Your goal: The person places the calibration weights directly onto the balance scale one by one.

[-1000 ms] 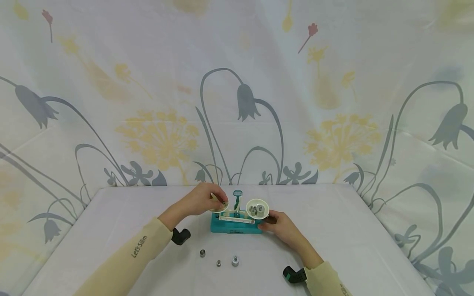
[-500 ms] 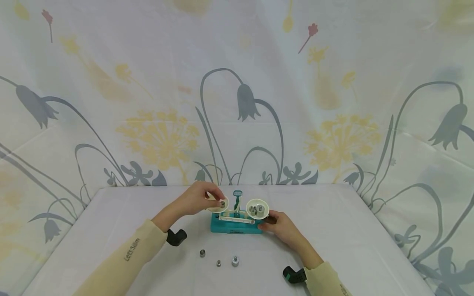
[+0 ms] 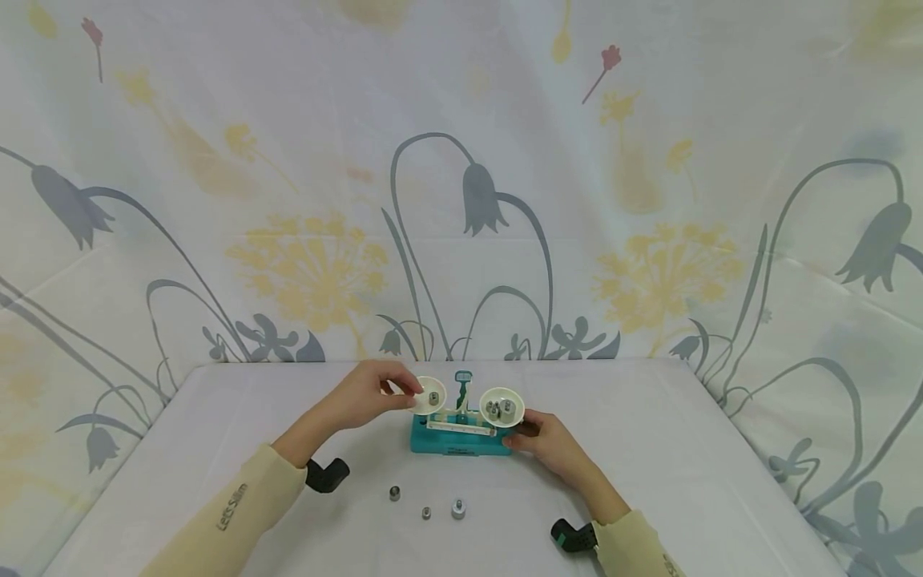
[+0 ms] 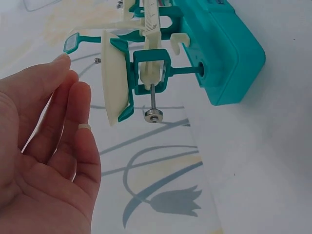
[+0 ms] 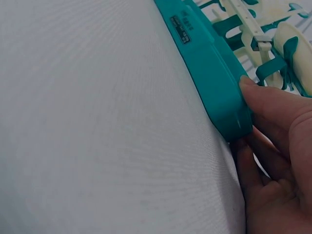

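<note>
A teal balance scale (image 3: 461, 445) stands on the table with two cream pans. One small metal weight (image 3: 433, 397) sits in the left pan (image 3: 429, 382), and several metal weights (image 3: 508, 408) lie in the right pan (image 3: 501, 393). Beside the left pan is my left hand (image 3: 369, 393), its fingers loosely bent and holding nothing; the left wrist view shows the palm (image 4: 44, 204) facing the pan's side. My right hand (image 3: 554, 449) grips the right end of the scale's base (image 5: 214, 83), thumb on its front and fingers around the end.
Three loose metal weights stand in front of the scale: a dark one (image 3: 394, 494), a small one (image 3: 426, 513) and a wider one (image 3: 458, 510). Black wrist devices (image 3: 574, 535) hang at both sleeves. A flower-patterned sheet (image 3: 332, 160) rises behind the table.
My left hand has let go of the weight in the left pan and drawn back to the left. The right hand has kept its grip on the base.
</note>
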The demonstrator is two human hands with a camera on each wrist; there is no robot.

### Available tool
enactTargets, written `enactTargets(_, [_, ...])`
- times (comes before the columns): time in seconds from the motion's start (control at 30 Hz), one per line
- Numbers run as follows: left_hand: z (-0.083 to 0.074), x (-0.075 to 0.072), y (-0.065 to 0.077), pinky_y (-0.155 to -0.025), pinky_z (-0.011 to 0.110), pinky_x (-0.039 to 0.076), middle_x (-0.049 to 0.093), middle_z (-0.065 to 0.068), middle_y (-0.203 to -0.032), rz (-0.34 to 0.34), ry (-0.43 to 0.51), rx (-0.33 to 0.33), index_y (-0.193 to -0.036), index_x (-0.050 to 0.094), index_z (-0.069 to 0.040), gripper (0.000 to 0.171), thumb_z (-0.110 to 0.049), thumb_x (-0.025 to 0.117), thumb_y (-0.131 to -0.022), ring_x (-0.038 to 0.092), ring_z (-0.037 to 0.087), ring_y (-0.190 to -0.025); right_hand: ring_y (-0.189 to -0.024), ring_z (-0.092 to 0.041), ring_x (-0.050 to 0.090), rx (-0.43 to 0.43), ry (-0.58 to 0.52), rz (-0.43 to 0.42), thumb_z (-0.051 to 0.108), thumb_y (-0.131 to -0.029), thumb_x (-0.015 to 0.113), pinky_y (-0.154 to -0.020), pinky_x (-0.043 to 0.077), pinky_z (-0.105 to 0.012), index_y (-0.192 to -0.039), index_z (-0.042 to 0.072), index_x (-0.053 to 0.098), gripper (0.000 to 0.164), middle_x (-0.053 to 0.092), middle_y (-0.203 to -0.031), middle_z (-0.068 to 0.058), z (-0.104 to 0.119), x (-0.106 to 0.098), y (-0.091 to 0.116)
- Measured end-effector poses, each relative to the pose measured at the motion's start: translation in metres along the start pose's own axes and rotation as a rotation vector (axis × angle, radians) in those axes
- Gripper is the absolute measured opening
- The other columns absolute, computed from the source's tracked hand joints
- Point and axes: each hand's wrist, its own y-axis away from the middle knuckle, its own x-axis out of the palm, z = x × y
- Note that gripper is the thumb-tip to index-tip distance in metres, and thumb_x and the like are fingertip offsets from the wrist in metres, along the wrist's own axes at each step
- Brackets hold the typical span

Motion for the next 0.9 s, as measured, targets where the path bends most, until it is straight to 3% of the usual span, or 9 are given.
enactTargets(0.4, [0.005, 0.003, 0.019, -0.079, 0.031, 0.050, 0.068, -0.009, -0.096, -0.006, 0.023, -0.039, -0.101, 0.073, -0.016, 0.011, -0.015, 0.074, -0.091, 0.061, 0.015, -0.092, -0.115, -0.028, 0.061, -0.007, -0.023, 0.019, 0.016, -0.086, 0.078, -0.089, 0.048, -0.023, -0.131, -0.005, 0.059, 0.054, 0.066, -0.123, -0.014, -0.004, -0.002, -0.002])
enactTargets(0.9, [0.012, 0.009, 0.042, -0.078, 0.030, 0.049, 0.070, -0.001, -0.099, 0.009, 0.077, -0.064, -0.100, 0.073, -0.019, 0.010, -0.015, 0.074, -0.090, 0.062, 0.014, -0.091, -0.116, -0.028, 0.061, -0.011, -0.021, 0.014, 0.014, -0.087, 0.077, -0.089, 0.049, -0.025, -0.133, -0.006, 0.057, 0.054, 0.065, -0.125, -0.014, -0.004, -0.002, 0.000])
